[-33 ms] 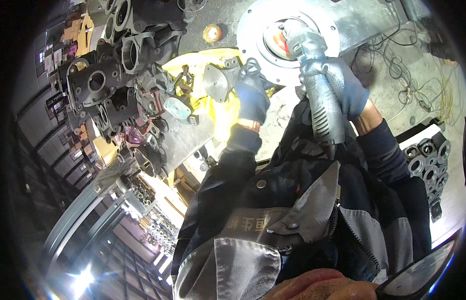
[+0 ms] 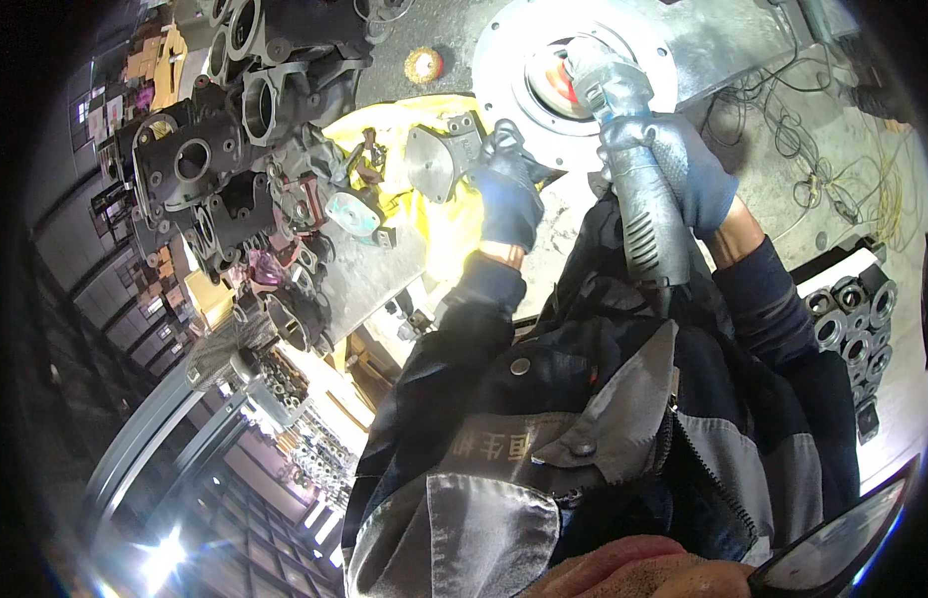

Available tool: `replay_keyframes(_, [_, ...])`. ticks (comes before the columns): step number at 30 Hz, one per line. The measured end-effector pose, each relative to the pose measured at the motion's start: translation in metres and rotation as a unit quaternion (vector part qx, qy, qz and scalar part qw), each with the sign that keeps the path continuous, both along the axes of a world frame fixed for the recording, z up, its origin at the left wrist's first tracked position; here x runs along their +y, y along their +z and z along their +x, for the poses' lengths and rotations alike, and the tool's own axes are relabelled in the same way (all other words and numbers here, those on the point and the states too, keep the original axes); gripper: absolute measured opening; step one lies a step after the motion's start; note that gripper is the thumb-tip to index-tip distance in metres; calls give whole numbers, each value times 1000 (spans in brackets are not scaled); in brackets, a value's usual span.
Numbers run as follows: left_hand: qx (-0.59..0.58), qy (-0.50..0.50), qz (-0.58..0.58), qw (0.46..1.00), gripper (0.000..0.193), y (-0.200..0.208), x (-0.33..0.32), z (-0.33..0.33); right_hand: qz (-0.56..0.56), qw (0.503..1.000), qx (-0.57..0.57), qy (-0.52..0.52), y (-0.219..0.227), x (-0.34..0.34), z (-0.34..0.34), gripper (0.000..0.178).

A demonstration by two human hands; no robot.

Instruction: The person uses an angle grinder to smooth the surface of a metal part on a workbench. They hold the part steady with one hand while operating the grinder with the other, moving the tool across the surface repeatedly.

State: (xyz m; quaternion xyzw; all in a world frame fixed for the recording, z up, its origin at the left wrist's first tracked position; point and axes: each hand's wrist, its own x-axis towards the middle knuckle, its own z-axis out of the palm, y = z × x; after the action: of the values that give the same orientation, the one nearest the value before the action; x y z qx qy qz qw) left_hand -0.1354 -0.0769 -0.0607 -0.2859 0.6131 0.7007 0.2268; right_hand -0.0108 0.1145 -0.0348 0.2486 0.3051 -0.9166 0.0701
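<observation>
My right hand (image 2: 683, 169), in a dark glove, is wrapped round the silver body of an angle grinder (image 2: 648, 224). The grinder's head lies over the central opening of a big round metal flange (image 2: 499, 75), where a patch of red (image 2: 561, 82) shows beside it. Further left, my gloved left hand (image 2: 509, 189) is closed, its curled fingers against the right side of a grey metal bracket (image 2: 436, 164). What those fingers grip, if anything, is hidden. Under the bracket is a yellow cloth (image 2: 449, 234).
Dark metal castings (image 2: 195, 164) crowd the bench's left side. A round wire brush (image 2: 422, 67) lies beyond the yellow cloth. Loose cables (image 2: 808, 159) trail on the right, and several ring-shaped metal parts (image 2: 855, 344) stand grouped at the lower right.
My left hand has shifted very slightly right and toward me. The grinder and my right hand have barely moved; the bracket stays in place.
</observation>
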Motion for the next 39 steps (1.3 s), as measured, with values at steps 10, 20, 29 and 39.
replay_keyframes(10, [-42, -476, 155, 865, 65, 67, 19, 107, 248, 942, 199, 103, -10, 33, 1, 27])
replay_keyframes(20, [25, -326, 213, 921, 41, 95, 75, 136, 501, 772, 374, 109, 1, 60, -12, 34])
replay_keyframes(29, [-90, -245, 201, 944, 36, 102, 78, 141, 199, 963, 159, 85, 12, 41, 9, 36])
replay_keyframes(39, [-98, -215, 183, 954, 29, 102, 91, 139, 149, 949, 191, 201, 6, 58, -5, 35])
